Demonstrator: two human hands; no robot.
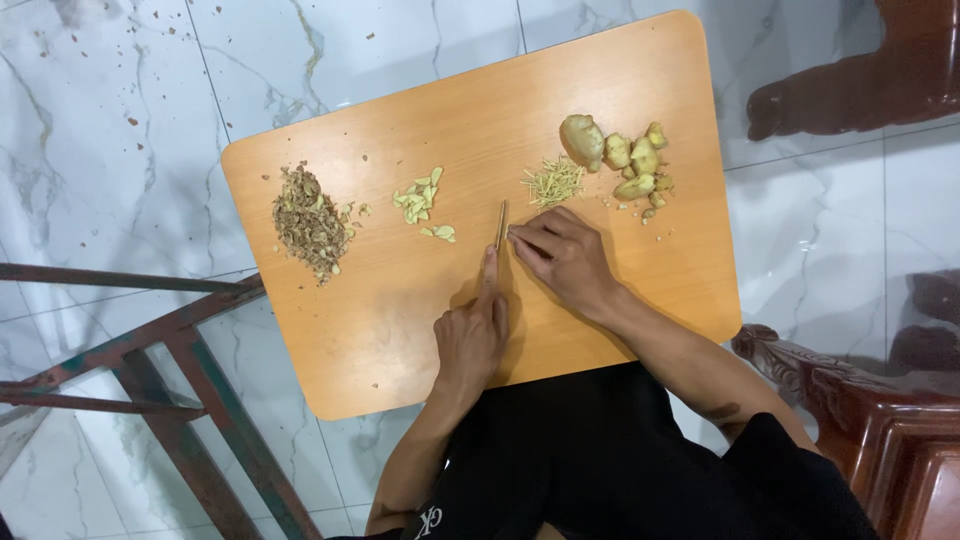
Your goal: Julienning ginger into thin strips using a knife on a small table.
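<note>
Ginger slices (pixel 512 236) lie near the middle of the wooden board (pixel 400 330), pinned under the curled fingertips of the right hand (pixel 565 260). The left hand (pixel 470 340) is closed around the handle of a knife (pixel 501 224), forefinger stretched along its spine, the blade upright just beside those fingertips. Ginger shreds (pixel 553 183) and peeled ginger pieces (pixel 625 158) lie beyond, sliced bits (pixel 422 203) and brown peelings (pixel 308 222) to the left.

No pkgs, labels, signs, screens.
</note>
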